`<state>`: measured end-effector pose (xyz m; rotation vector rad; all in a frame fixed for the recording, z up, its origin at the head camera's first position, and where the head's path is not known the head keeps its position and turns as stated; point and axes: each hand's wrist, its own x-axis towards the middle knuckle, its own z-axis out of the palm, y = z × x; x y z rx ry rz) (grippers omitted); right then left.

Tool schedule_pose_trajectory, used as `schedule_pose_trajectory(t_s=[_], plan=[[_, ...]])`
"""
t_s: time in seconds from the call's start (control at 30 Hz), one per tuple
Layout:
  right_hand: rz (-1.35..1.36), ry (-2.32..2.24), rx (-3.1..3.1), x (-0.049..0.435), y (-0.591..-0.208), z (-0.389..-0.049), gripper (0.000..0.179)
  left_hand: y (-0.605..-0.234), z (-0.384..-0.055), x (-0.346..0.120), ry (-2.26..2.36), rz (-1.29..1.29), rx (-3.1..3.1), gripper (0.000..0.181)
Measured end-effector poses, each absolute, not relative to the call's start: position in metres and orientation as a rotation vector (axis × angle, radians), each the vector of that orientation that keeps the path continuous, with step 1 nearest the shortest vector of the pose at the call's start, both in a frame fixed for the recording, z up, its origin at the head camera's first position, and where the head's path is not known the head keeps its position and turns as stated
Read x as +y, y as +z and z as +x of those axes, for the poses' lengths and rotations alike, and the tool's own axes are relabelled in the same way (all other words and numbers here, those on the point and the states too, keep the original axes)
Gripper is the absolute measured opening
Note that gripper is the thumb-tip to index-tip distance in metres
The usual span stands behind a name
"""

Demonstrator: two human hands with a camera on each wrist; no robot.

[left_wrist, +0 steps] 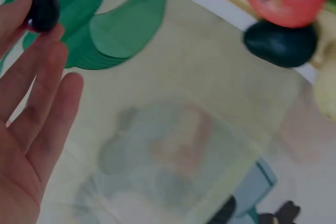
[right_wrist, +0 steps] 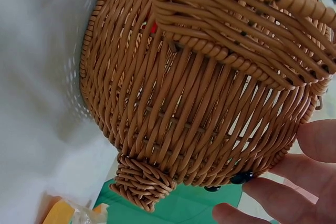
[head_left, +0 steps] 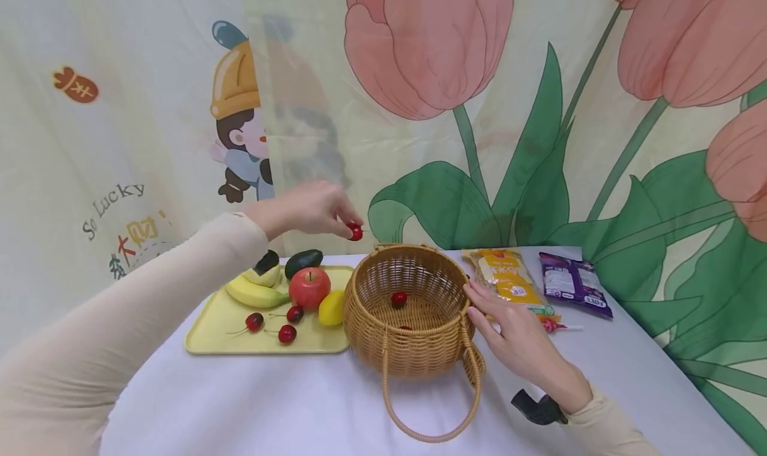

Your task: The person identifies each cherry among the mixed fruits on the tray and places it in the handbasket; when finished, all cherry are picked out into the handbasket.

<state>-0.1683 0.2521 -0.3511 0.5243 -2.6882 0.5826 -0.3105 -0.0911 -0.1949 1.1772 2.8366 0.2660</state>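
Cherry (head_left: 356, 232) held near wicker basket (head_left: 413, 356), far-left rim

The left hand (head_left: 314, 208) pinches it between thumb and finger. The right hand (head_left: 520, 329), with fingers extended, touches the basket's right rim. Another cherry (head_left: 399, 300) lies inside; three cherries (head_left: 287, 334) are on the yellow tray (head_left: 204, 341).

Red cherry (head_left: 356, 231) — tan-brown basket (head_left: 413, 353)

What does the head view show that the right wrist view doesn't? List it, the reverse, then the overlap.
Only the head view: the left hand pinching a cherry, plus apple, banana and lemon on the yellow tray.
Only the right wrist view: a small woven knob on the wicker basket.
Both: the basket, right hand touching its rim, and white tablecloth.
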Motion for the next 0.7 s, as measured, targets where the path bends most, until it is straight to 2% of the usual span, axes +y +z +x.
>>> schedule_pose_trajectory(t_s=[0.33,0.7], plan=[[0.525,0.595,-2.693,0.250,-0.352,-0.167,0.046,-0.202,-0.321,-0.034,0.315,1.181,2.625,0.029],[0.509,0.586,-2.694,0.250,-0.351,-0.167,0.047,-0.245,-0.330,0.001,0.410,1.197,2.577,0.028]])
